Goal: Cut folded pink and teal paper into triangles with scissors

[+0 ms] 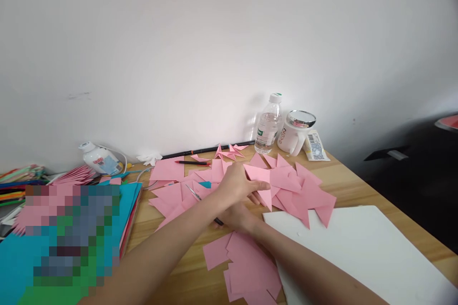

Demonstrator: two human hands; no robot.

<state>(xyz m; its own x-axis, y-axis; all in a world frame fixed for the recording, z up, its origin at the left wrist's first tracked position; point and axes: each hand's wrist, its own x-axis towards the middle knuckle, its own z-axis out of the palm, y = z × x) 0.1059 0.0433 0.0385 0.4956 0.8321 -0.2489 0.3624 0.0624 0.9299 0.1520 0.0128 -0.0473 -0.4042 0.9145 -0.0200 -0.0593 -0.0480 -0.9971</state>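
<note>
My left hand [239, 185] reaches across from the lower left and pinches a folded pink paper triangle [260, 182], thumb on top. Under that forearm, my right hand [234, 215] is closed at the dark handle of a pair of scissors [193, 192], whose metal blades point to the far left. The left arm hides part of the scissors and most of the right fingers. Around both hands lie many pink paper triangles [286, 180], overlapping on the wood. Nearer to me is a loose stack of flat pink paper pieces [252, 267].
A white board [358, 248] covers the front right of the wooden table [182, 274]. Along the wall stand a water bottle [268, 126] and a lidded white mug [295, 133]. A red-black pen [192, 163] lies behind the triangles. Coloured paper sheets [132, 200] fill the left side.
</note>
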